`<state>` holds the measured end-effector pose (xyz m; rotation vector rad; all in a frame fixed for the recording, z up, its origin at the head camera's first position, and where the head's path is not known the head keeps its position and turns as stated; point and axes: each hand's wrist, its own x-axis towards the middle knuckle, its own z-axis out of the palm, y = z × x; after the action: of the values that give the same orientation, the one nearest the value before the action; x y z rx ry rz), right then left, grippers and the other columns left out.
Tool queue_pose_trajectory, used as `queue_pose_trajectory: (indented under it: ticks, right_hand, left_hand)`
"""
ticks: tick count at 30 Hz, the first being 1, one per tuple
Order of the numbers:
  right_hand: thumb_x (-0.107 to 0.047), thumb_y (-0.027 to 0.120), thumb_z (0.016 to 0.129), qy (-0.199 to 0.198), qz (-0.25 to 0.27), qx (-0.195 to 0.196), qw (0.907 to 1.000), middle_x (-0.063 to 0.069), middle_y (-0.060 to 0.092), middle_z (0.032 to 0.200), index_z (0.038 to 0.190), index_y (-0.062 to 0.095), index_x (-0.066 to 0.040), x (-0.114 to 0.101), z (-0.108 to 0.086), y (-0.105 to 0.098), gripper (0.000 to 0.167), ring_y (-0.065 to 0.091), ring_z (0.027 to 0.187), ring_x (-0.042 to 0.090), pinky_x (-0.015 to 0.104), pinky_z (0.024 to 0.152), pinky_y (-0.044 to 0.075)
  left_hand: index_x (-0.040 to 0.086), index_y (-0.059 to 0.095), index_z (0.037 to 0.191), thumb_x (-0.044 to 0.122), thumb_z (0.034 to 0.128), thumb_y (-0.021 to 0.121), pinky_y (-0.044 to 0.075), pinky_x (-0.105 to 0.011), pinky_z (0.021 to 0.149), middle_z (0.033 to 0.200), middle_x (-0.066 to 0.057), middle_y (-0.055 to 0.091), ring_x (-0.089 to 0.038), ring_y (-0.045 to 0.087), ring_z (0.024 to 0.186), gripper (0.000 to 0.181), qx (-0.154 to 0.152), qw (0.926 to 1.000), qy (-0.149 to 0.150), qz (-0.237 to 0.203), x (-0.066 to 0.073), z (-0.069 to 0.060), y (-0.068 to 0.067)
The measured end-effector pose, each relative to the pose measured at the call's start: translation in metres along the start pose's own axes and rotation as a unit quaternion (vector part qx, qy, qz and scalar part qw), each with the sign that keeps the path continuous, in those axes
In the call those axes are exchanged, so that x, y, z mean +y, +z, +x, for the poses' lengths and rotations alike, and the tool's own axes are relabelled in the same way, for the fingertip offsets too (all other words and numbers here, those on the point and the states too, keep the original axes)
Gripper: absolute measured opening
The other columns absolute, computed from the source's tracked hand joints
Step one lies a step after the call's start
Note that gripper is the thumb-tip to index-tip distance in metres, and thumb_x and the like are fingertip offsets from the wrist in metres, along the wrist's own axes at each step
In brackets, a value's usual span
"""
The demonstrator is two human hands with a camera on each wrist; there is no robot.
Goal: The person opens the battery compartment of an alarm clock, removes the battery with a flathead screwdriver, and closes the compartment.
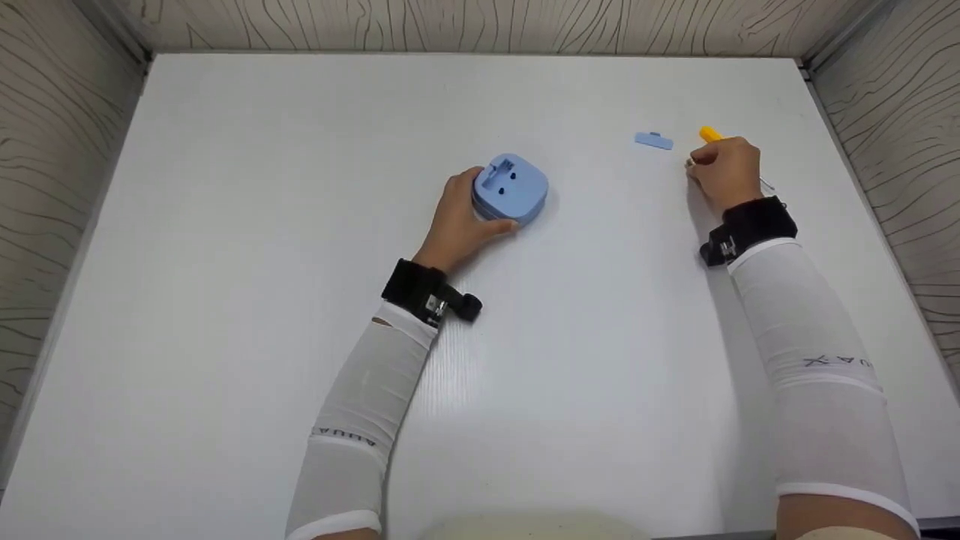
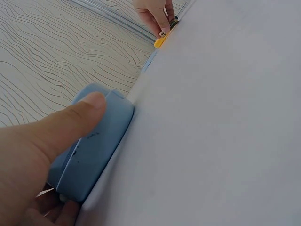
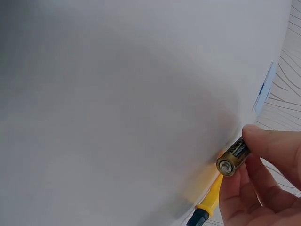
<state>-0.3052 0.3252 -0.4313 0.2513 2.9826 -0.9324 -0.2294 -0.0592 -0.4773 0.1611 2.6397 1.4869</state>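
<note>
My left hand (image 1: 459, 221) grips a light blue rounded-square device (image 1: 517, 193) near the table's middle, thumb on the near side and fingers on the left. On the device's top face are a recessed battery slot and two dark holes. Over at the right, my right hand (image 1: 729, 174) pinches a gold and black battery (image 3: 234, 157) between thumb and fingers, one metal end showing in the right wrist view. Just past that hand lies a yellow-handled screwdriver (image 1: 709, 134), partly hidden by it. A small blue battery cover (image 1: 654, 141) lies to the left of the screwdriver.
Both hands work over a white table (image 1: 262, 300). Wood-grain patterned panels (image 1: 465, 26) stand along its back and sides. Each wrist wears a black strap with a small camera.
</note>
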Motion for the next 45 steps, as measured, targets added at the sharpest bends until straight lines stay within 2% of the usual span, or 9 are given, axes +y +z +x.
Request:
queue_pose_trajectory:
  ticks: [4, 11, 19, 30, 34, 41, 45]
  right_hand:
    - [-0.001, 0.062, 0.097, 0.018, -0.003, -0.006, 0.9998, 0.031, 0.061, 0.126, 0.130, 0.064, 0.008, 0.002, 0.000, -0.002, 0.034, 0.050, 0.126, 0.040, 0.046, 0.116, 0.034]
    - [0.000, 0.061, 0.097, 0.017, -0.026, -0.003, 0.9995, 0.034, 0.060, 0.123, 0.129, 0.063, 0.011, 0.006, -0.001, -0.006, 0.034, 0.049, 0.124, 0.043, 0.050, 0.114, 0.037]
    - [0.001, 0.061, 0.096, 0.013, -0.033, -0.005, 0.9994, 0.036, 0.061, 0.123, 0.127, 0.063, 0.012, 0.009, -0.002, -0.007, 0.033, 0.049, 0.126, 0.045, 0.051, 0.116, 0.034]
    - [-0.003, 0.058, 0.099, 0.041, -0.037, -0.032, 0.9979, 0.034, 0.056, 0.132, 0.134, 0.058, 0.009, 0.010, 0.002, -0.011, 0.037, 0.044, 0.131, 0.045, 0.050, 0.120, 0.028]
    - [-0.003, 0.058, 0.099, 0.043, -0.035, -0.039, 0.9977, 0.034, 0.056, 0.132, 0.135, 0.057, 0.009, 0.008, 0.002, -0.012, 0.037, 0.043, 0.131, 0.045, 0.051, 0.120, 0.027]
    - [-0.003, 0.058, 0.099, 0.022, -0.040, -0.024, 0.9986, 0.036, 0.058, 0.128, 0.131, 0.060, 0.011, 0.007, 0.000, -0.012, 0.035, 0.045, 0.130, 0.046, 0.051, 0.119, 0.030]
    - [-0.003, 0.058, 0.099, 0.027, -0.039, -0.029, 0.9985, 0.036, 0.057, 0.130, 0.133, 0.059, 0.011, 0.008, 0.000, -0.012, 0.037, 0.044, 0.131, 0.046, 0.050, 0.119, 0.028]
  left_hand:
    - [0.006, 0.035, 0.154, 0.030, 0.0785, 0.090, 0.031, -0.030, 0.117, 0.151, -0.013, 0.041, -0.021, 0.041, 0.139, 0.097, 0.000, 1.0000, 0.000, -0.003, 0.000, 0.000, 0.000]
    - [0.004, 0.036, 0.154, 0.030, 0.0791, 0.089, 0.032, -0.030, 0.116, 0.150, -0.014, 0.042, -0.021, 0.041, 0.138, 0.095, -0.001, 0.9999, 0.012, -0.003, 0.000, 0.000, -0.001]
    - [0.005, 0.037, 0.153, 0.030, 0.0783, 0.090, 0.031, -0.028, 0.116, 0.149, -0.013, 0.043, -0.021, 0.041, 0.138, 0.095, 0.002, 0.9999, 0.013, -0.007, -0.001, 0.000, 0.001]
    - [0.005, 0.035, 0.154, 0.032, 0.0792, 0.089, 0.031, -0.029, 0.116, 0.151, -0.013, 0.041, -0.021, 0.041, 0.139, 0.096, 0.000, 1.0000, 0.009, -0.003, 0.001, 0.000, -0.001]
    - [0.005, 0.035, 0.154, 0.031, 0.0790, 0.089, 0.031, -0.029, 0.116, 0.150, -0.013, 0.042, -0.021, 0.041, 0.139, 0.096, 0.000, 0.9999, 0.011, -0.006, 0.001, -0.001, -0.002]
    - [0.003, 0.035, 0.153, 0.032, 0.0796, 0.089, 0.031, -0.031, 0.116, 0.150, -0.015, 0.040, -0.022, 0.040, 0.137, 0.096, -0.001, 0.9996, 0.028, -0.002, -0.001, 0.000, -0.002]
    - [0.004, 0.035, 0.154, 0.032, 0.0798, 0.088, 0.032, -0.032, 0.116, 0.150, -0.015, 0.040, -0.022, 0.040, 0.137, 0.095, -0.002, 0.9997, 0.024, -0.006, -0.001, 0.000, -0.002]
